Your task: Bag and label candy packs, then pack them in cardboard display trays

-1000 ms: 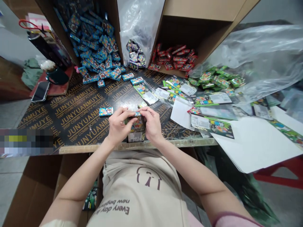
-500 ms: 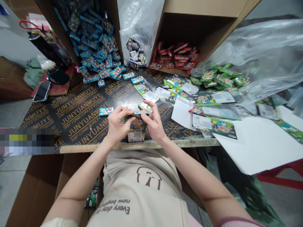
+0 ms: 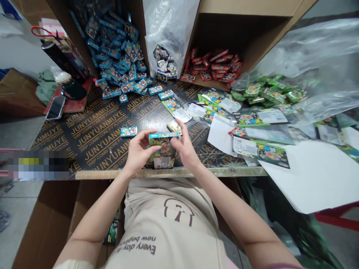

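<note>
Upright at the table's front edge stands a small black and green printed packet (image 3: 162, 151). A flat blue candy-type box (image 3: 161, 135) shows along its top; I cannot tell whether it sits inside the packet or on it. My left hand (image 3: 141, 152) pinches the packet's left side between thumb and fingers. Beside the right edge is my right hand (image 3: 186, 149), its index finger stretched up and its other fingers curled and partly blurred, the grip apparently loosened. Another blue box (image 3: 129, 132) lies left of my left hand, and a partly hidden green packet (image 3: 175, 127) lies behind my right.
Blue boxes (image 3: 123, 69) spill from a carton at back left. Purple packs (image 3: 165, 67), red boxes (image 3: 215, 67) and green boxes (image 3: 269, 91) sit farther right. Flat printed bags (image 3: 260, 149) and white sheets (image 3: 311, 175) cover the right side. A phone (image 3: 56, 108) lies at left.
My right fingers have moved from pinching the blue box's top to the packet's right side and spread apart. The blue box's top now shows more fully. My left hand keeps its hold.
</note>
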The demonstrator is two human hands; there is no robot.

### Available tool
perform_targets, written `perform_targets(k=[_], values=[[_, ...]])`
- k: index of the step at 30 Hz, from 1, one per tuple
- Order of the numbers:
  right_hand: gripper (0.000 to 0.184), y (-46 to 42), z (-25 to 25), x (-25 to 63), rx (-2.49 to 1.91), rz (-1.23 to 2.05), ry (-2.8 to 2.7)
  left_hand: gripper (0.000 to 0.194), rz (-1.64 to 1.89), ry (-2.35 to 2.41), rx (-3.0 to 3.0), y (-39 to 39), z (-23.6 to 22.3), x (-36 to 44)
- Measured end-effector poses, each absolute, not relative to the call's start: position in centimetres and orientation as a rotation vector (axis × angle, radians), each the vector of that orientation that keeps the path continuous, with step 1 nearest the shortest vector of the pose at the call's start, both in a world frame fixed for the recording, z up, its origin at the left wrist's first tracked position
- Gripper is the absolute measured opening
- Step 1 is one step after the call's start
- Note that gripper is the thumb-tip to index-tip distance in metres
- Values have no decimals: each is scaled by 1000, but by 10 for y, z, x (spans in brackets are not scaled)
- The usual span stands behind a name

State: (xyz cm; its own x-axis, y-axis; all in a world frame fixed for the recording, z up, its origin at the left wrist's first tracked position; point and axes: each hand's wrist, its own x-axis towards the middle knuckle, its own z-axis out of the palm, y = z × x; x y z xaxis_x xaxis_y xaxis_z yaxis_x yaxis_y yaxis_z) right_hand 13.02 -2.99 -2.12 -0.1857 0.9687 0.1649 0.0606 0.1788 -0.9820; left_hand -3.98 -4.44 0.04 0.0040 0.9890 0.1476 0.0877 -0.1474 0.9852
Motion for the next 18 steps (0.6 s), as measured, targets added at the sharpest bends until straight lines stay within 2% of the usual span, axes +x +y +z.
perform_targets(k=[1,3,6,9,11,15,18], values=[[53,-34,-23,137,-1025,1210,-1531,56,1251,1172,1300,-48,-5,-44],[39,-45,-25,149,-1052,1158,-1620,67,1253,1156,1161,-56,-12,-53],[21,-56,-26,162,-1019,734,-1785,71,1254,1170,815,-68,-15,-61],[30,-55,-27,164,-736,327,-2054,67,973,1081,497,-74,-10,-58],[36,-48,-23,159,-623,228,-2237,59,859,1015,465,-74,-8,-55],[46,-47,24,146,-700,280,-2304,54,1126,1096,506,-59,-12,-68],[39,-81,72,153,-620,396,-2150,50,1497,1236,502,-36,-16,-92]])
